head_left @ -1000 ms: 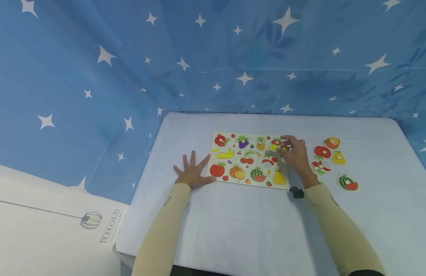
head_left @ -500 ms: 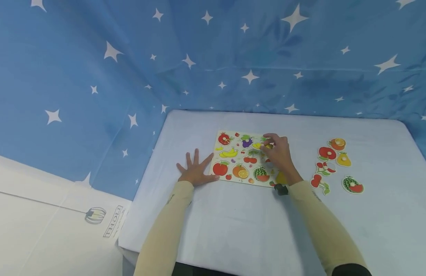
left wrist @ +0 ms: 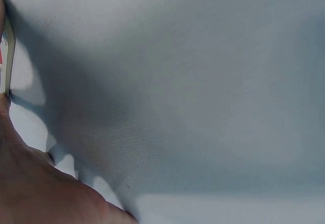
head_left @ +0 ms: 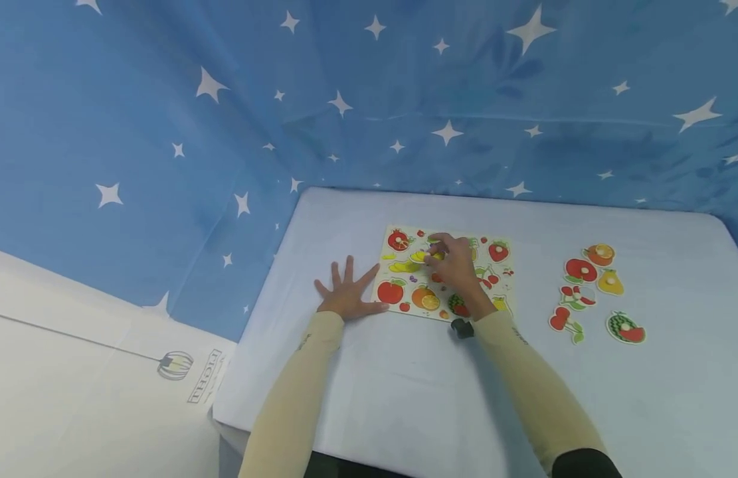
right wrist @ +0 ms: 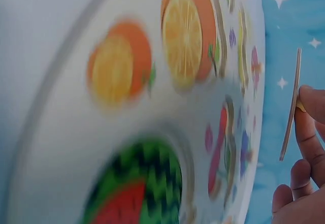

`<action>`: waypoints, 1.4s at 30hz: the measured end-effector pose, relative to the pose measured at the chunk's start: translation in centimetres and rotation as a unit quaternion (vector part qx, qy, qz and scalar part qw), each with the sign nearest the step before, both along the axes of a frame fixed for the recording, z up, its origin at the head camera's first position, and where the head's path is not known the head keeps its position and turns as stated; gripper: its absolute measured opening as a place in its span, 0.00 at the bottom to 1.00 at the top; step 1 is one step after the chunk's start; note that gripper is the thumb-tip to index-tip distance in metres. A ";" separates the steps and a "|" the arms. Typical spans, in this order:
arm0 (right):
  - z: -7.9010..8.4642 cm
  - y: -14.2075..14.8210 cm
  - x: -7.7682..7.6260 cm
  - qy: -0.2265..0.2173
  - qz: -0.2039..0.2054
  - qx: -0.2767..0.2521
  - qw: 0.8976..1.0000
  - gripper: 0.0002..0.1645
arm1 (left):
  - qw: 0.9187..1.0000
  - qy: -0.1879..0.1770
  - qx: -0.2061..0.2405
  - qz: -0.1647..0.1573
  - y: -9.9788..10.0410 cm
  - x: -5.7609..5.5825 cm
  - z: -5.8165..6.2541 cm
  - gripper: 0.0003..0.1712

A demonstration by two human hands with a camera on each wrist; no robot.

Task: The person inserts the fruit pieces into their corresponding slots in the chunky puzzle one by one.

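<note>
A fruit puzzle board [head_left: 507,269] lies flat on the white-covered table, printed with fruit pictures. Spread wide, my left hand [head_left: 347,297] rests at the board's left edge, thumb and index fingertip right at it; the left wrist view shows that board edge [left wrist: 8,56] between them. Over the upper left of the board, my right hand [head_left: 455,267] pinches a yellow banana puzzle piece [head_left: 420,256]. The right wrist view has this banana piece [right wrist: 291,112] edge-on above the board, thumb and finger on its small knob. Just below it are the board's printed bananas [head_left: 404,267], partly covered.
Loose puzzle pieces lie right of the board: an orange [head_left: 600,254], a round red fruit [head_left: 580,269], a pear [head_left: 610,283], a red-and-white fruit piece [head_left: 574,297], cherries [head_left: 561,318] and a watermelon [head_left: 626,328]. A blue star-patterned cloth [head_left: 398,99] hangs behind the table.
My right hand has carried the banana piece leftward across the board, from its right side to the printed bananas. The cherries, once behind the right arm, now show. My left hand stays at the edge.
</note>
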State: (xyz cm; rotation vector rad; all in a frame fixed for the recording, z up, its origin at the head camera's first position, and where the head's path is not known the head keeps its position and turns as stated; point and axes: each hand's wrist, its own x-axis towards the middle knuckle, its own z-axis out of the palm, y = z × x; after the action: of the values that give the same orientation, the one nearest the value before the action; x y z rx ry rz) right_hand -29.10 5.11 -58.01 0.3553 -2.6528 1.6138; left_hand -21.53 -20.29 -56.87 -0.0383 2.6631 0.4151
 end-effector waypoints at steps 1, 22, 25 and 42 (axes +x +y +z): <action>-0.1 -0.3 0.0 0.001 0.002 0.000 1.000 0.26 | 1.000 0.002 -0.001 -0.002 0.1 0.0 0.0 0.58; -1.0 -5.1 0.3 -0.067 -0.012 0.120 0.990 0.28 | 1.000 -0.007 0.002 -0.009 -0.2 -0.3 -0.4 0.58; -1.2 -5.5 0.3 -0.075 -0.015 0.131 0.988 0.27 | 1.000 -0.003 -0.006 -0.012 -0.3 -0.2 -0.4 0.58; -1.4 -5.8 0.5 -0.058 -0.021 0.159 0.985 0.30 | 1.000 -0.008 -0.010 -0.012 -0.4 -0.3 -0.4 0.59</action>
State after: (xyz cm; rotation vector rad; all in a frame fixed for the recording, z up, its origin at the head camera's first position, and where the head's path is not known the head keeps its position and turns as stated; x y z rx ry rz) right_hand -28.61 -0.68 -59.43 0.2131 -2.9868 1.2322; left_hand -21.87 -20.68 -57.31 -0.0145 2.6484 0.3790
